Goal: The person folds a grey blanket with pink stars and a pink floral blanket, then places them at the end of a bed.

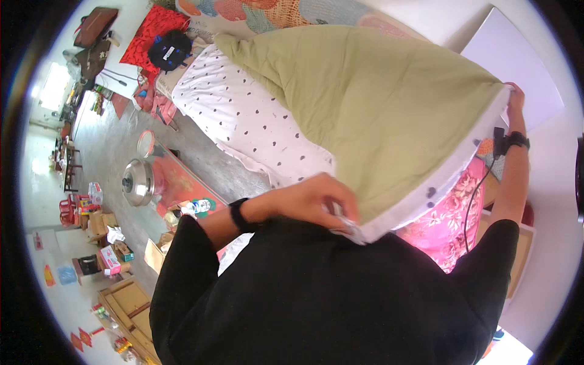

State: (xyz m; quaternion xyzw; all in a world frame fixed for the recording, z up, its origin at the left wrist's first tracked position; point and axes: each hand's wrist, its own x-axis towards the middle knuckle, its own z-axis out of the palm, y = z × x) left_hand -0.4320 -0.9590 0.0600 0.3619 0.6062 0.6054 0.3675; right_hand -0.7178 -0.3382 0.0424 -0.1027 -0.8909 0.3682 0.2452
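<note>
A quilt, plain green on one face, is spread over a bed, with a white heart-patterned part showing on its left. My left hand pinches the near corner of its white border, close to my body. At the far right my right hand is closed around another corner of the same edge, which stretches taut between the two hands. Both wrists wear dark bands, and a black cable runs down from the right one. Beneath the lifted edge shows pink floral bedding.
A red table with a lidded metal pot stands left of the bed. A black bag and a red cushion lie at the far left end. Boxes and a wooden cabinet line the left side; a white wall rises on the right.
</note>
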